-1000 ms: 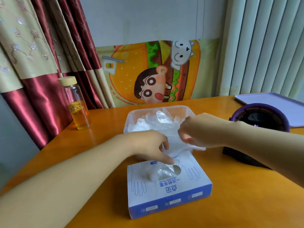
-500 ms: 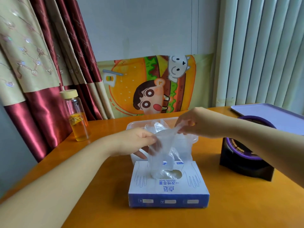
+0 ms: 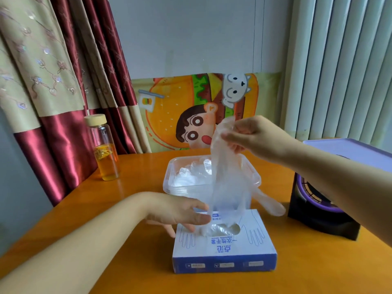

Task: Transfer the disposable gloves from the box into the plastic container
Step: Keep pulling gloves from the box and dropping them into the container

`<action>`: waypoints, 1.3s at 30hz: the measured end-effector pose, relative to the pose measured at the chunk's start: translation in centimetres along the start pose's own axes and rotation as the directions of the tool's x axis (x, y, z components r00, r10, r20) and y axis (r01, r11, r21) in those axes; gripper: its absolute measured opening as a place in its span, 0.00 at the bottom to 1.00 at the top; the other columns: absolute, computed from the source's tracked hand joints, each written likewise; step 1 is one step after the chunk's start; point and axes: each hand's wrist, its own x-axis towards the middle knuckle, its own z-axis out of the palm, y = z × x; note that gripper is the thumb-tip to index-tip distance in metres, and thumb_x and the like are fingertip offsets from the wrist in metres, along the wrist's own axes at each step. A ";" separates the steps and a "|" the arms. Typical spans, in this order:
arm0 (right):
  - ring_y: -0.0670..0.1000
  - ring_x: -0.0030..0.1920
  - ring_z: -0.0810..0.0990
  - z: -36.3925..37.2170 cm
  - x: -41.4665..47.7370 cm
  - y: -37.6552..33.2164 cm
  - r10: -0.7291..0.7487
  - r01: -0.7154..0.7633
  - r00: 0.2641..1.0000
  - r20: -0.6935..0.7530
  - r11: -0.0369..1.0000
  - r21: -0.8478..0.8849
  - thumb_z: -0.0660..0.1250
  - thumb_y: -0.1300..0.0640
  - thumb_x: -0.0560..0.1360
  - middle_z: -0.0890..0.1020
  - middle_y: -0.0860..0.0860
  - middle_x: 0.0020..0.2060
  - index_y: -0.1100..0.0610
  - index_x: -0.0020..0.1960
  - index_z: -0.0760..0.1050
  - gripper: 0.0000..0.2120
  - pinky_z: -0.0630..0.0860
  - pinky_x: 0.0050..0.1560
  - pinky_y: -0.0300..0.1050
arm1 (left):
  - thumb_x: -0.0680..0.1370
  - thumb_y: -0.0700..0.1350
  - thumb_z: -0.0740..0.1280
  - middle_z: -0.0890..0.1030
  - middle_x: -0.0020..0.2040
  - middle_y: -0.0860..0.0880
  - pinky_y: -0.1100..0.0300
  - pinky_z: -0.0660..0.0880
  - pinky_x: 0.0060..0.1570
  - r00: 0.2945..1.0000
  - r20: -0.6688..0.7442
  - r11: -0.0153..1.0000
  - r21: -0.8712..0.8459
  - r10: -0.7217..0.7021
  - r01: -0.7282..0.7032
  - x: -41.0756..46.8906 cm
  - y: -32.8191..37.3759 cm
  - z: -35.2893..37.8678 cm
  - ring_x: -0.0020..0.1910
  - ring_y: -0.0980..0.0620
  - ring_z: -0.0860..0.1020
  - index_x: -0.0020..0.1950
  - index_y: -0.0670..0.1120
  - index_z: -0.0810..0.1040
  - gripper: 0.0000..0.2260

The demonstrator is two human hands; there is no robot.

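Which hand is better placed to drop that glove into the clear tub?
Right, likely. The right hand pinches the glove up beside the plastic container; the left hand lies open, low on the box.

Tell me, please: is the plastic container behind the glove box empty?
No, crumpled clear gloves lie inside the plastic container, visible through its open top.

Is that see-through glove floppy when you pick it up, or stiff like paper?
Probably floppy: pinched at the top by the right hand, the glove hangs limp, its fingers drooping. It likely weighs almost nothing, since the film is thin and see-through. It may cling: its lower end trails at the box opening.
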 end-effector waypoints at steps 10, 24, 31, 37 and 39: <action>0.43 0.31 0.76 1.8 0.8 0.3 0.226 -0.223 0.974 0.020 0.940 0.259 0.65 0.47 0.76 0.81 0.50 0.33 0.59 0.44 0.82 0.15 0.71 0.32 0.33 | 0.66 0.69 0.69 0.75 0.59 0.59 0.54 0.77 0.57 0.728 -0.616 0.921 -0.010 0.301 -0.390 -1.7 3.4 -1.0 0.59 0.59 0.74 0.65 0.60 0.65 0.32; 0.49 0.44 0.82 1.3 1.1 0.8 0.338 -0.333 0.940 0.053 0.870 0.365 0.69 0.42 0.69 0.82 0.54 0.44 0.58 0.43 0.72 0.18 0.80 0.45 0.43 | 0.76 0.44 0.67 0.82 0.47 0.42 0.52 0.75 0.46 0.393 -0.904 0.929 0.013 0.169 -0.369 -2.5 2.7 -3.9 0.49 0.44 0.79 0.49 0.44 0.78 0.05; 0.41 0.52 0.78 1.7 3.1 -1.3 0.113 -0.154 0.980 0.162 0.950 0.272 0.72 0.44 0.65 0.81 0.47 0.56 0.57 0.41 0.73 0.18 0.69 0.54 0.41 | 0.80 0.40 0.63 0.84 0.44 0.46 0.52 0.78 0.50 0.633 -0.756 0.874 -0.182 0.169 -0.450 -3.8 1.1 -5.2 0.46 0.48 0.83 0.52 0.42 0.79 0.06; 0.47 0.53 0.81 2.7 5.6 -2.1 0.039 -0.114 0.914 0.403 0.980 0.162 0.72 0.53 0.71 0.84 0.49 0.49 0.57 0.48 0.82 0.09 0.73 0.60 0.44 | 0.79 0.40 0.62 0.84 0.44 0.46 0.56 0.81 0.41 0.816 -0.532 0.735 -0.458 0.224 -0.500 -4.8 -1.3 -6.6 0.43 0.50 0.83 0.56 0.39 0.78 0.09; 0.45 0.47 0.82 3.5 6.3 -2.3 0.015 -0.082 0.920 0.391 0.984 0.156 0.72 0.57 0.72 0.84 0.47 0.42 0.52 0.44 0.82 0.02 0.76 0.53 0.38 | 0.75 0.45 0.63 0.83 0.47 0.43 0.56 0.79 0.41 0.835 -0.505 0.657 -0.557 0.217 -0.508 -5.1 -2.2 -7.1 0.43 0.48 0.83 0.60 0.38 0.77 0.17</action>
